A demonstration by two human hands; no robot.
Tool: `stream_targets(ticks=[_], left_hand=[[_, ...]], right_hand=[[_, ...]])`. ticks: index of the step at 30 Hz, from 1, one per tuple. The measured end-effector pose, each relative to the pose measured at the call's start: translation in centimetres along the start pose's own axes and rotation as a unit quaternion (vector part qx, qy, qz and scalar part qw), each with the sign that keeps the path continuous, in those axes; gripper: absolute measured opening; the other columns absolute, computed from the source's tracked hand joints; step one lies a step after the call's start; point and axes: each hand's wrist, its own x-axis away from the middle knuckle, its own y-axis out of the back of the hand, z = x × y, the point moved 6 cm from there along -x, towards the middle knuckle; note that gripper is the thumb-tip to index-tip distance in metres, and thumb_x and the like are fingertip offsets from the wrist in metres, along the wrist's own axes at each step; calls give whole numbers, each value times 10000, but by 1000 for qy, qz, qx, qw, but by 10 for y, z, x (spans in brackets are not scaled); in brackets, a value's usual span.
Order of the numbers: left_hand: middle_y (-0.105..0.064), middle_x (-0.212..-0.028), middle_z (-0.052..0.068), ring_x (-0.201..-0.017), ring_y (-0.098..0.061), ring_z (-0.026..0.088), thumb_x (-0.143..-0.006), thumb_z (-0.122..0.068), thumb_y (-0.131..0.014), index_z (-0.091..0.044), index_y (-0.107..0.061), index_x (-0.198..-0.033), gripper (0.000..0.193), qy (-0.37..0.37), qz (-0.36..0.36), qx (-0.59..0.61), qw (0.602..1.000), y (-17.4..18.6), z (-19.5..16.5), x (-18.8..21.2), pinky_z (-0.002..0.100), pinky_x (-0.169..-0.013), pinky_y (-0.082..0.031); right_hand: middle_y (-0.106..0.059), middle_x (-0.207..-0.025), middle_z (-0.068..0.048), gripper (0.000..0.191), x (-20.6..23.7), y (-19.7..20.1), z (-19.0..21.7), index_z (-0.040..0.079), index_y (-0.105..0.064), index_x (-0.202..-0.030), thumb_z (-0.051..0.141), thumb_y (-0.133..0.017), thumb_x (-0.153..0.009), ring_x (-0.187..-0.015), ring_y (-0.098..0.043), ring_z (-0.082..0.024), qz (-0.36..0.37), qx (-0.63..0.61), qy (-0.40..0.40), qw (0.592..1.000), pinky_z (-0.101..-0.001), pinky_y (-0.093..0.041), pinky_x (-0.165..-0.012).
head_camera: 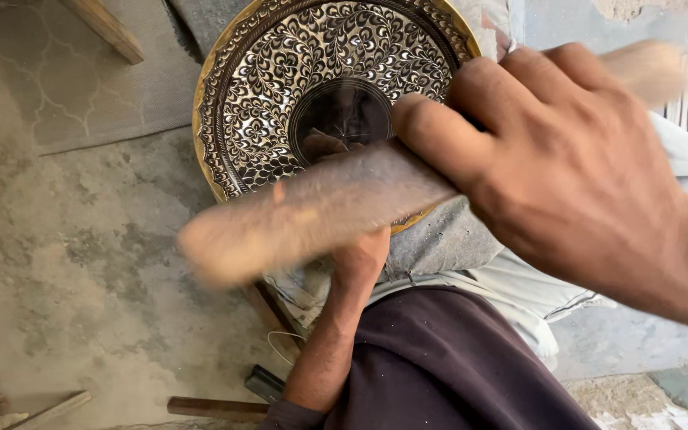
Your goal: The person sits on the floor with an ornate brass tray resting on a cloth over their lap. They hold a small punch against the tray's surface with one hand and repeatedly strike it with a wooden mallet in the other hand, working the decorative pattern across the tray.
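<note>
Two hands in view. Right hand (pixel 575 167), fingers clenched around a blurred wooden mallet (pixel 304 211) held over the engraved brass plate (pixel 280 72). Left hand (pixel 360 259) at the plate's lower rim, mostly hidden; grip indeterminate. Plate rests on grey cloth (pixel 447 239).

The concrete floor (pixel 73 263) is grey, stained and dusty. On it, above and left of the ornate brass plate (pixel 264 87), lies a grey patterned mat (pixel 65 87), with a wooden leg (pixel 109 28) slanting across its upper edge. Below the plate, a wooden stick (pixel 216 408) lies flat on the floor, a dark flat tool (pixel 264 384) just above it. Far to the lower left of the plate, more wooden strips (pixel 29 412) rest on the floor.
</note>
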Motion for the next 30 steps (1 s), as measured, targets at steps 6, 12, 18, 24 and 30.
stream_targets(ticks=[6,12,18,24,30], left_hand=[[-735,-1027,156,-954,-712,352,-891,-75,-657,-24,-684,-1101,217,-156,-62,-19,986,11,-17,2,450,-880,-566],[-727,-990,177,-855,-703,355,-932,-137,-701,37,-684,-1069,222,-51,-44,4,998,8,-4,1,462,-776,-547],[-742,-1016,148,-964,-717,364,-948,-81,-699,-17,-699,-1083,150,-108,-30,-7,994,7,-6,3,468,-857,-559],[-726,-1021,168,-928,-709,356,-911,-70,-653,15,-666,-1125,231,-128,-26,7,991,13,-22,-2,462,-840,-555],[-660,-931,208,-839,-654,392,-888,-28,-661,73,-609,-1044,193,-203,-73,19,976,28,-47,-4,484,-749,-516]], right_hand=[[-574,-828,46,369,-1,-1,4,264,-649,-1255,285,-657,-887,-800,-614,-150,12,22,6,1000,-321,-443,-746],[-593,-849,55,416,-21,20,5,248,-656,-1260,315,-688,-851,-791,-626,-127,4,91,27,995,-309,-453,-745],[-561,-824,33,296,-4,-2,4,172,-642,-1237,286,-586,-971,-753,-602,-146,69,110,32,991,-343,-454,-729],[-592,-873,57,389,1,-1,3,289,-649,-1267,346,-680,-884,-827,-639,-128,36,96,14,995,-315,-469,-777],[-611,-903,50,395,-10,6,2,253,-664,-1312,294,-673,-920,-822,-622,-142,26,27,6,999,-336,-464,-782]])
